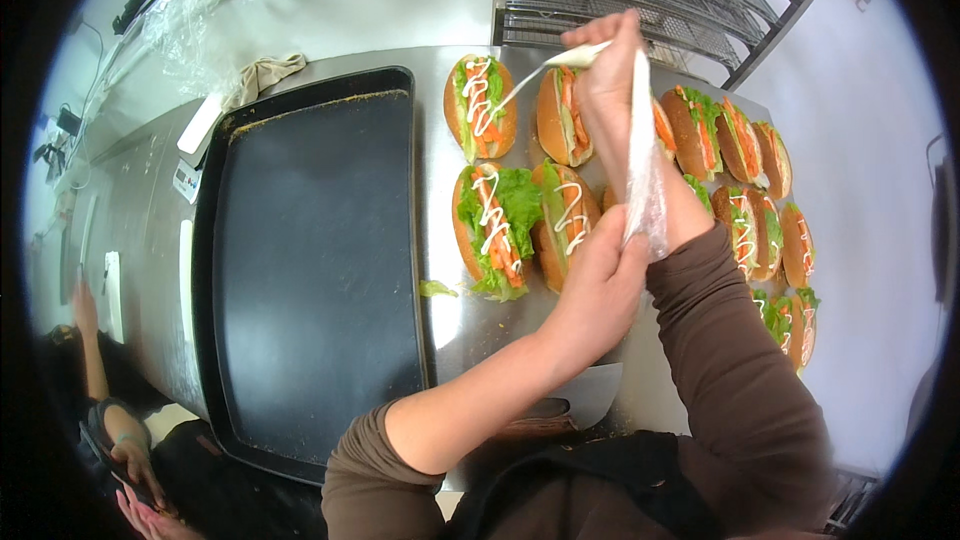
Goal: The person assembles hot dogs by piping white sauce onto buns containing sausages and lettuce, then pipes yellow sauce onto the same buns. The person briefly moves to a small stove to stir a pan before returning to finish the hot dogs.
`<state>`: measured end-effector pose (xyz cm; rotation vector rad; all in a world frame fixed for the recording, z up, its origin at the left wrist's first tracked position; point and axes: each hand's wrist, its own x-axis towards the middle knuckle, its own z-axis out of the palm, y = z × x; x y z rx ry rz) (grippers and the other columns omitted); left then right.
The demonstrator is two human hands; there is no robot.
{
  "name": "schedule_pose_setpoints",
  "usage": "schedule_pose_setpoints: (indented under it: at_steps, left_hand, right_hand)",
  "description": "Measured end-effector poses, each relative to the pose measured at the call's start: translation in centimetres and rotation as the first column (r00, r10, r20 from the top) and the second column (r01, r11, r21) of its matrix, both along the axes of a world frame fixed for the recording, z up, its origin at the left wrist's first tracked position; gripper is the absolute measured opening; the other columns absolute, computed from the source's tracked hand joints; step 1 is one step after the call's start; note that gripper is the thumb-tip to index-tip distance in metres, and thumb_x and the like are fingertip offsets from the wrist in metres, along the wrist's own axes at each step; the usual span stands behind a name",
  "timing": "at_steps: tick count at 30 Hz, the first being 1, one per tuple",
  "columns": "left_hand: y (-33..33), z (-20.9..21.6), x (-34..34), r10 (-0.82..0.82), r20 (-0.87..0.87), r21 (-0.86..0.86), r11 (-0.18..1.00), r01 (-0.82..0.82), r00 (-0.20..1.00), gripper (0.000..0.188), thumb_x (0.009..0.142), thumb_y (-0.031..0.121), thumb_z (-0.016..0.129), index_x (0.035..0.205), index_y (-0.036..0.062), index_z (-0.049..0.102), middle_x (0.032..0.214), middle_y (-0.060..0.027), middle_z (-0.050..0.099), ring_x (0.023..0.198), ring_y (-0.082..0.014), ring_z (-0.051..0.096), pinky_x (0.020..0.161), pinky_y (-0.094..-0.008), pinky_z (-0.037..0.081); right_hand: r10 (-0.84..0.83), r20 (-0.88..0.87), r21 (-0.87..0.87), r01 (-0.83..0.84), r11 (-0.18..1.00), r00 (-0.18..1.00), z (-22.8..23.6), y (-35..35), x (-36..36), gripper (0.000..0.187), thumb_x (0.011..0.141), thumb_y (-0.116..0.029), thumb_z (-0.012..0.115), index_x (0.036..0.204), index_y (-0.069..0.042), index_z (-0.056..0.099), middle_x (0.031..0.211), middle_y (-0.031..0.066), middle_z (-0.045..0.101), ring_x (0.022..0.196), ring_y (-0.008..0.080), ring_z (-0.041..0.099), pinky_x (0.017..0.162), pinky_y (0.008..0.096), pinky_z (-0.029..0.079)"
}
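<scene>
My right hand (609, 65) is closed round the front of a clear piping bag (640, 130) filled with white sauce. From the bag's tip a thin white strand runs down left to a filled bun (468, 95) with lettuce and orange strips, where it lies in zigzags. My left hand (605, 265) grips the bag's twisted rear end, close to my right forearm. Below that bun sits another filled bun (490, 225) with white zigzags and a large lettuce leaf. A bun (552, 115) under the tip shows no white lines; part of the row behind my right arm is hidden.
A big black baking tray (205, 270) with crumbs lies left of the buns. More filled buns (740, 140) stand in rows at right. Beyond the table is a wire rack (640, 0). A cloth (262, 78) and small scale (187, 181) lie left, near another person's hand (84, 308).
</scene>
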<state>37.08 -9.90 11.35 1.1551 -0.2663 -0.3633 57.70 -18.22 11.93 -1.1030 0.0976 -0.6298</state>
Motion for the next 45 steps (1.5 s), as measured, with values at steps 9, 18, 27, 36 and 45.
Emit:
schedule_pose_setpoints:
  at_steps: [9,18,27,36,45]
  left_hand:
    - [-4.4,-1.3,3.5,0.034,-0.062,-0.001,0.999,-0.034,0.997,0.023,0.096,0.009,0.043,0.113,-0.0043,0.051,0.1,-0.0168,0.062,0.094,-0.0241,0.059,0.087,-0.0358,0.045]
    - [-4.4,-1.6,4.5,0.066,-0.034,-0.035,0.997,-0.067,0.997,0.016,0.099,0.012,0.042,0.107,0.0038,0.054,0.081,0.0028,0.052,0.071,-0.006,0.046,0.065,-0.023,0.041]
    - [-4.1,-0.7,0.3,-0.042,-0.065,-0.09,0.995,0.036,0.997,0.018,0.1,0.01,0.042,0.115,0.0044,0.05,0.086,0.0036,0.05,0.075,-0.0049,0.044,0.067,-0.0224,0.041]
    - [-3.3,-0.2,-2.5,-0.131,-0.007,-0.006,0.991,0.131,0.991,0.028,0.1,0.01,0.042,0.127,0.002,0.048,0.097,0.0018,0.055,0.083,-0.0056,0.047,0.074,-0.0238,0.043]
    - [-0.1,0.3,-3.8,-0.182,0.323,0.428,0.904,0.029,0.929,0.025,0.092,0.016,0.056,0.113,0.003,0.056,0.088,-0.0175,0.064,0.085,-0.0371,0.061,0.077,-0.0458,0.048]
  right_hand:
    - [0.083,-0.008,-0.174,-0.083,0.981,0.997,-3.0,-3.8,3.7,0.045,0.105,-0.037,0.031,0.067,-0.013,0.036,0.056,0.0012,0.034,0.05,0.015,0.036,0.055,0.0349,0.045]
    - [0.099,0.073,-0.323,-0.071,0.944,0.992,-3.6,-4.1,4.9,0.049,0.102,-0.041,0.037,0.065,-0.009,0.041,0.055,-0.0008,0.04,0.045,0.0098,0.035,0.043,0.0274,0.031]
    - [0.236,0.049,-0.352,-0.204,0.913,0.97,-3.2,-4.1,0.1,0.051,0.102,-0.045,0.038,0.063,-0.012,0.037,0.056,-0.0021,0.037,0.047,0.0081,0.031,0.042,0.0253,0.026]
    - [0.386,-0.036,-0.329,-0.376,0.866,0.922,-3.9,-4.4,-3.2,0.048,0.103,-0.041,0.039,0.065,-0.012,0.035,0.056,-0.0025,0.032,0.049,0.0079,0.029,0.044,0.0252,0.027]
    - [0.172,0.023,-0.078,-0.17,0.982,0.985,-1.7,-5.0,-6.5,0.047,0.105,-0.038,0.026,0.066,-0.014,0.03,0.058,-0.0012,0.029,0.054,0.0134,0.03,0.059,0.0334,0.038]
